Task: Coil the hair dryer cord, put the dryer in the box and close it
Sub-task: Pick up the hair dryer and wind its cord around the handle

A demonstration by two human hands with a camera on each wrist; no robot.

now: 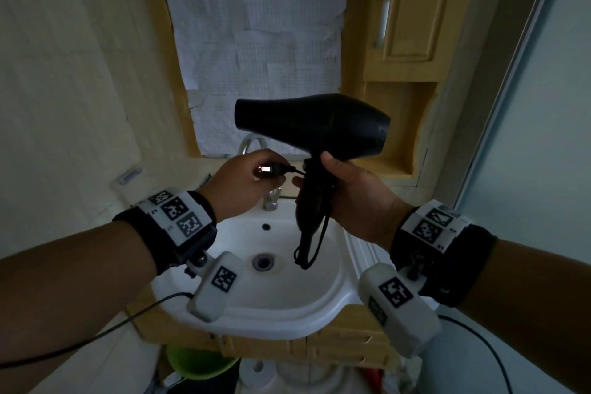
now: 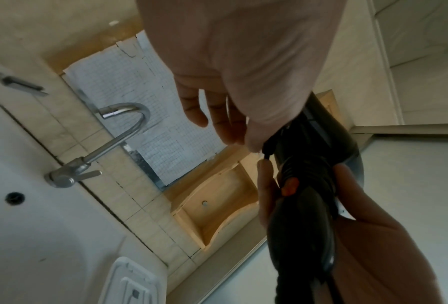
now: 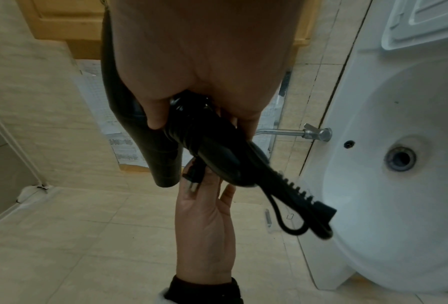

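I hold a black hair dryer (image 1: 311, 123) up over the sink, its barrel level. My right hand (image 1: 347, 189) grips its handle (image 1: 315, 198), around which the black cord (image 3: 191, 131) is wound in tight turns. A short loop of cord (image 1: 311, 249) hangs below the handle's ribbed end (image 3: 299, 195). My left hand (image 1: 249, 182) pinches the plug (image 1: 271, 168) right beside the handle; its metal prongs (image 3: 193, 186) point into the palm. An orange switch (image 2: 290, 186) shows on the handle. No box is in view.
A white basin (image 1: 329, 294) with a chrome tap (image 2: 119, 133) lies directly below my hands. Behind it is a paper-covered panel (image 1: 256, 41) in a wooden frame, with a wooden cabinet (image 1: 412, 9) and open niche (image 1: 399, 128) at right. A green tub (image 1: 198, 361) sits under the basin.
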